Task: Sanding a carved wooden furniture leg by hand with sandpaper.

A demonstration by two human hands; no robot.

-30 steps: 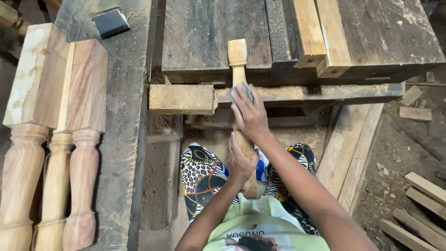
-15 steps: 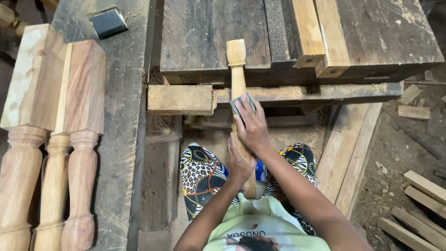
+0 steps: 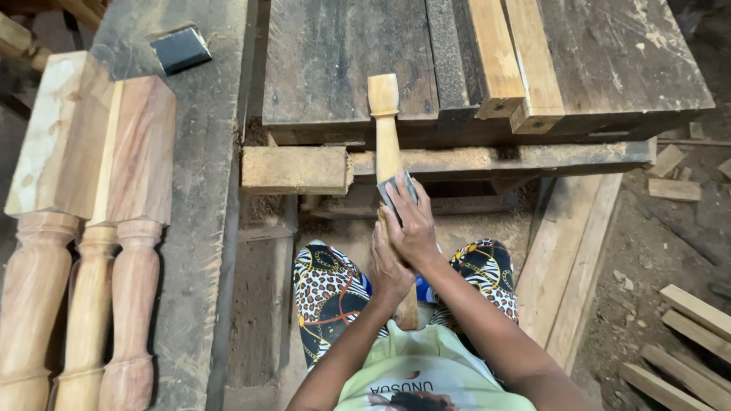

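Turned wooden spindle [image 3: 386, 137] leans against the workbench [image 3: 343, 68] edge; the right hand [image 3: 411, 224] presses grey sandpaper [image 3: 397, 190] around it, the left hand [image 3: 388, 270] grips it just below.

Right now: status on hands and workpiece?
Right hand presses grey sanding pad on turned spindle. Left hand grips spindle lower down. Nothing in the way.

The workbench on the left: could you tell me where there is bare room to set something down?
Free: the grey plank between the turned legs and the dark slabs, below the black block. Crowded: the bench's left part, and around both hands on the spindle.
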